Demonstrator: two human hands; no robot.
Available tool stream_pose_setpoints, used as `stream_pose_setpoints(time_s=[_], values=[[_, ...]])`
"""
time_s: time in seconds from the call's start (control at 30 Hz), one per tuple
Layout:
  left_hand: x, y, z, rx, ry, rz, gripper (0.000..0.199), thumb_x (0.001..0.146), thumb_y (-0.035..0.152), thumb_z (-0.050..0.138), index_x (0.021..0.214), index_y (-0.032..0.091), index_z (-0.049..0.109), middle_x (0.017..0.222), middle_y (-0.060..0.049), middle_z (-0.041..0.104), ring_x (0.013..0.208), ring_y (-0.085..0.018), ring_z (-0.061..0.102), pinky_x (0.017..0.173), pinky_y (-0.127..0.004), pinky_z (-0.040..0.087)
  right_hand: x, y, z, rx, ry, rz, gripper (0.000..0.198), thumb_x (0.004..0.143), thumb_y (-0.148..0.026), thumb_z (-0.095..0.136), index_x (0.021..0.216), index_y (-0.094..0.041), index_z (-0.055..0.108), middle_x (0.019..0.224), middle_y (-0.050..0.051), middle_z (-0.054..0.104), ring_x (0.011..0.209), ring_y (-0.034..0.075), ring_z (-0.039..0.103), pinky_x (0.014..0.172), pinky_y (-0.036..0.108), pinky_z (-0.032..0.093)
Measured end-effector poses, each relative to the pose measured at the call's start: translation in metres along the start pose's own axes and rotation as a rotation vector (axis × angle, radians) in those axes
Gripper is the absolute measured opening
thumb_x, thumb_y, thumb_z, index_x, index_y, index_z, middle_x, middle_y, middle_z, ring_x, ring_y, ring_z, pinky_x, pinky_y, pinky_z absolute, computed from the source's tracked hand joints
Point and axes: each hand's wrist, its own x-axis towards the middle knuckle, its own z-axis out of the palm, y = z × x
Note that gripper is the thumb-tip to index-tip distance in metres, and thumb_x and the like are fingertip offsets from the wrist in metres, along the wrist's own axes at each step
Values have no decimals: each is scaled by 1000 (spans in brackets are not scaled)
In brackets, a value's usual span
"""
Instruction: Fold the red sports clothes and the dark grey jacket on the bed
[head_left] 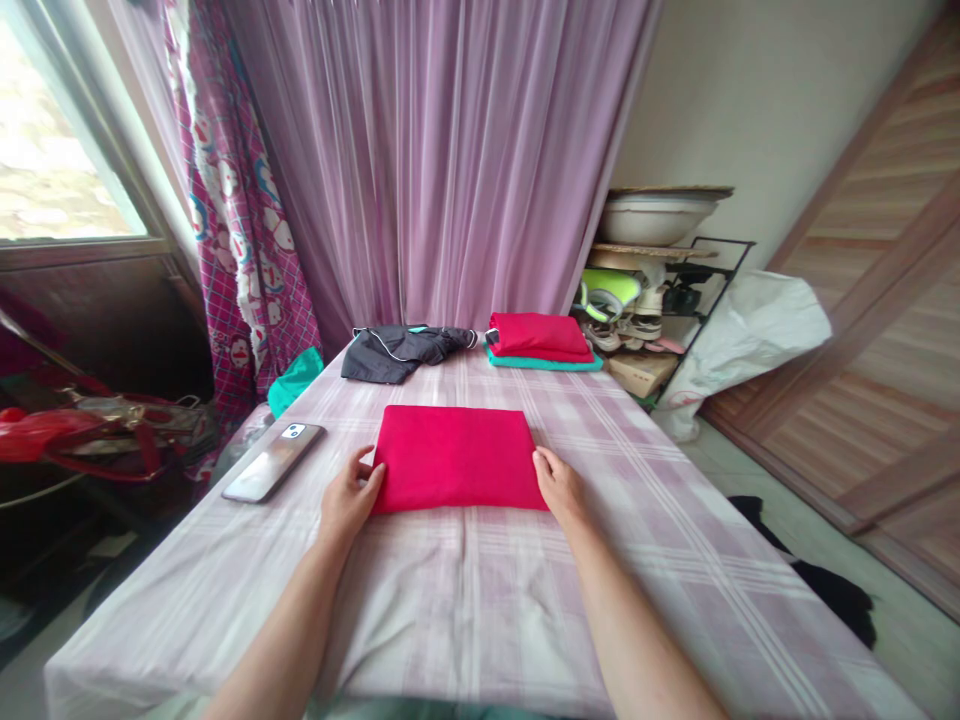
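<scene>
A folded red cloth (pixel 459 458) lies as a neat rectangle on the checked tablecloth in front of me; whether it is a garment does not show. My left hand (pixel 352 492) grips its left edge, the thumb on top near the front corner. On the opposite side my right hand (pixel 556 482) holds the right edge, with the fingers partly hidden beside and under it. Beyond it, a dark grey garment with white piping (pixel 405 350) lies loosely at the far left. To its right, another folded red cloth (pixel 538 337) rests on a folded teal cloth (pixel 544 364).
A phone (pixel 276 462) lies face down near the left edge of the table (pixel 480 610). Past the right edge stand a shoe rack (pixel 694 318) with a basin (pixel 656 218) on top and a white sack (pixel 750 340). Purple curtains (pixel 450 150) hang behind the table.
</scene>
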Motion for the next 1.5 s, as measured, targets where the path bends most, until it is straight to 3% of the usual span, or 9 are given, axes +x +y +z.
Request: stream_pose_setpoints(time_s=[0.13, 0.63, 1.17, 1.37, 1.5], values=[[-3, -1, 0, -30, -12, 10, 49, 78, 50, 52, 118, 23, 62, 67, 3, 66, 62, -16, 61, 61, -27, 44, 0, -1, -2, 39, -24, 15, 45, 92, -43, 44, 125, -22, 67, 108, 9, 75, 101, 23, 70, 87, 33, 53], [-10, 1, -1, -18, -13, -3, 45, 80, 50, 48, 111, 22, 64, 56, 6, 54, 55, -14, 54, 54, -26, 37, 1, 3, 0, 89, -22, -3, 43, 88, -43, 50, 120, -22, 69, 104, 8, 76, 96, 24, 70, 84, 33, 52], [-18, 10, -4, 112, -20, -56, 44, 84, 50, 47, 114, 23, 66, 53, 6, 55, 53, -15, 55, 52, -26, 32, 0, -2, -3, 47, -34, 14, 44, 87, -40, 51, 122, -20, 68, 107, 9, 75, 96, 24, 69, 83, 32, 51], [-23, 9, -8, 96, -55, -14, 47, 84, 53, 47, 117, 24, 64, 57, 5, 60, 59, -16, 59, 58, -27, 38, 0, -1, -4, 91, -13, -7, 40, 85, -40, 51, 116, -23, 70, 103, 7, 76, 93, 23, 69, 79, 31, 50], [-25, 0, -14, -72, -114, 7, 56, 82, 51, 48, 127, 20, 59, 62, 4, 61, 62, -16, 59, 62, -27, 44, 2, -1, -17, 39, 7, 36, 39, 88, -48, 45, 90, -23, 75, 87, 8, 77, 82, 23, 69, 69, 30, 47]])
